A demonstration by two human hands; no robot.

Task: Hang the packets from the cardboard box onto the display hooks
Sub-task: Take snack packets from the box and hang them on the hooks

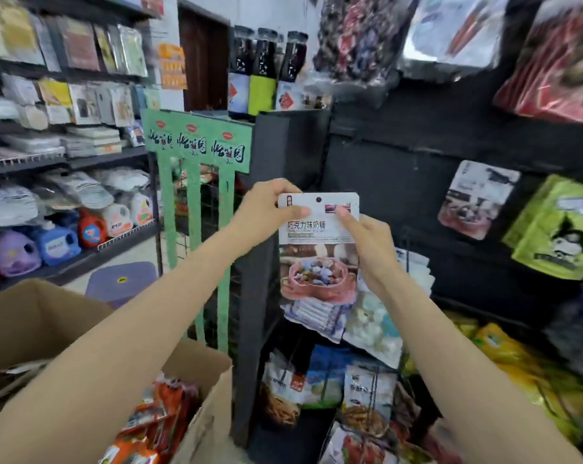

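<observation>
Being light, floppy and slick, the packet (318, 249) is pinched at its stiff top corners by the left hand (266, 209) and right hand (367, 246), raised before the dark rack (400, 155).

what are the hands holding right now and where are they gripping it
Both hold one packet: left hand pinches its top left corner, right hand its right edge.

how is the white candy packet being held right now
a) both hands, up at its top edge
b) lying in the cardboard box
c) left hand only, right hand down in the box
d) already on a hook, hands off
a: the left hand and the right hand both pinch the top of the white packet, held up in front of the black display rack.
</observation>
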